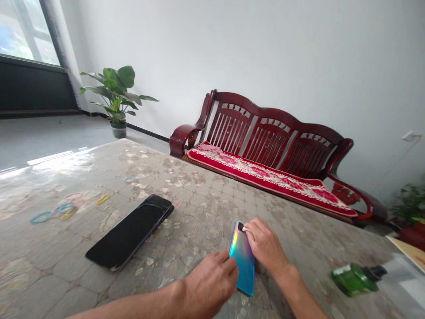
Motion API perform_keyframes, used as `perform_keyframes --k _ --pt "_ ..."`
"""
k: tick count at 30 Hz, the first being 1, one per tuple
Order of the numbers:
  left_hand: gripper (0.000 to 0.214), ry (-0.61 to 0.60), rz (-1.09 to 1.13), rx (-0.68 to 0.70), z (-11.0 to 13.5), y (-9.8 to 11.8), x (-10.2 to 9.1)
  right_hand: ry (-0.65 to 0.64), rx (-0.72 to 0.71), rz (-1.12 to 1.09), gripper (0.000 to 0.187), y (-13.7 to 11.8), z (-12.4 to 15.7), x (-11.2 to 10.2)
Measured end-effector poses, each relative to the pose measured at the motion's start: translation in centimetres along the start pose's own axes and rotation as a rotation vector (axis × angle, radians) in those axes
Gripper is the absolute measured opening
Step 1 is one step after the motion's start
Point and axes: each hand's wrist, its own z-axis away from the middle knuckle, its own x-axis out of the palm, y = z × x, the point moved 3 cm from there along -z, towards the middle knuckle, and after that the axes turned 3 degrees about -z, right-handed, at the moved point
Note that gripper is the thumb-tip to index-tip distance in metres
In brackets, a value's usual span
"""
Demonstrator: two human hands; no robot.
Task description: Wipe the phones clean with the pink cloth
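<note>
A shiny blue phone (243, 269) with a rainbow sheen lies back side up on the table, its dark camera block at the far end. My left hand (212, 277) has its fingers curled against the phone's left edge, gripping it there. At the camera block, my right hand (265, 243) pinches a small white piece, tissue or cotton by its look, mostly hidden by the fingers. Left of both hands rests a larger phone (131, 232), black screen up, with a purplish-blue edge.
Coloured hair ties (68, 209) lie on the patterned tablecloth (186, 230) at the left. A green bottle (357, 279) with a black cap lies on its side at the right. Beyond the table stand a wooden bench (265, 133) and a potted plant (118, 129).
</note>
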Motion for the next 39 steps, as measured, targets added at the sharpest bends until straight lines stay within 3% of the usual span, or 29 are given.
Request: perform_keyframes --k 16,39 --pt "0.008 0.004 0.015 -0.018 0.0 0.0 0.3 -0.037 -0.042 0.112 0.025 -0.4 -0.3 -0.1" --pt "0.009 0.02 0.004 -0.017 0.1 0.0 0.6 0.031 -0.091 0.209 0.022 -1.1 -0.8 -0.1"
